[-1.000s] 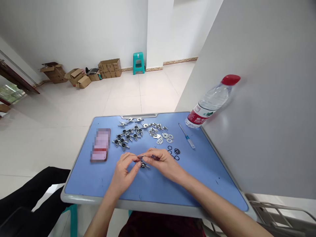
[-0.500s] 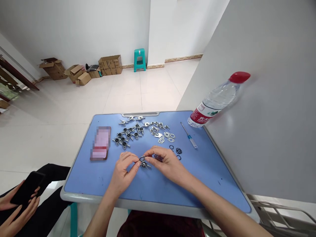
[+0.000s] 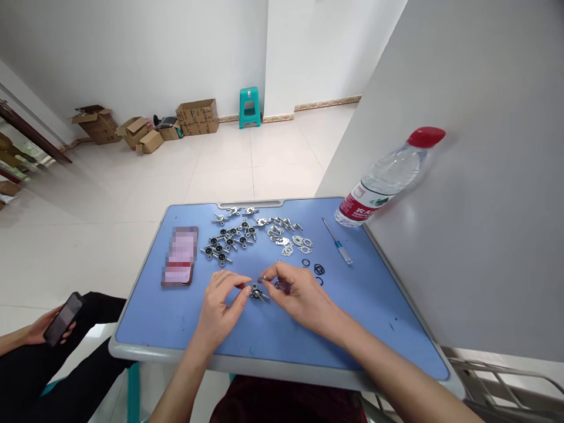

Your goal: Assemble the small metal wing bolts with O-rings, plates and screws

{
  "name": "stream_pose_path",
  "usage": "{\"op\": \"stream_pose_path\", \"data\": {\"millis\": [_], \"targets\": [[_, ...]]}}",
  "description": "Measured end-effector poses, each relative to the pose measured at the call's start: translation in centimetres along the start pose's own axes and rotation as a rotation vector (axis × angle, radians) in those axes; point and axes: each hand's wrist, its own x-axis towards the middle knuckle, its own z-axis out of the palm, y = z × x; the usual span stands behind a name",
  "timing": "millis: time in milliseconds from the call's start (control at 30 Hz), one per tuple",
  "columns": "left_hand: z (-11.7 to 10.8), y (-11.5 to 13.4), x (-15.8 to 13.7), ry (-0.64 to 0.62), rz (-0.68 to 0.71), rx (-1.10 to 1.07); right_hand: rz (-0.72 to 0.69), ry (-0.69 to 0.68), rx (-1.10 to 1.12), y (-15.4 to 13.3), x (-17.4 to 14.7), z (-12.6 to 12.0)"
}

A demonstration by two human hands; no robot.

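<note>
A small metal fitting with a dark round centre and a protruding pin lies on the blue table, between my hands. My left hand is at its left side, thumb and index finger slightly apart, the thumb tip at the fitting's edge. My right hand pinches a small metal piece just above the fitting; its exact kind is too small to tell. Under the right fingers shows a dark, see-through object, mostly hidden. Several black rubber rings lie beyond the right hand.
Several similar fittings stand farther back, beside flat metal plates and small metal parts. A phone lies left, a screwdriver right. A water bottle stands by the grey panel. Another person's hand holds a phone.
The ring-shaped piece held between both hands is no longer seen there. My fingertips have parted a little, and the right hand now pinches a small metal piece. The other person's phone has shifted.
</note>
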Motion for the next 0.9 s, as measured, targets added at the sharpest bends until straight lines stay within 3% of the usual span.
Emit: {"op": "stream_pose_path", "data": {"millis": [167, 300, 500, 700, 900], "targets": [[0.1, 0.0, -0.1, -0.015, 0.098, -0.005, -0.159, -0.107, -0.16, 0.5, -0.4, 0.3], [0.0, 0.0, 0.0, -0.055, 0.103, 0.022, -0.216, -0.146, -0.137, 0.6, -0.3, 0.1], [0.4, 0.1, 0.0, -0.106, 0.01, 0.153, -0.097, -0.089, -0.099, 0.8, 0.5, -1.8], [1.7, -0.2, -0.2, -0.171, 0.09, 0.382, 0.004, -0.121, -0.154, 0.8, 0.6, -2.2], [2.1, 0.0, -0.1, -0.18, 0.107, 0.407, 0.014, -0.133, -0.173, 0.8, 0.5, -2.1]]}}
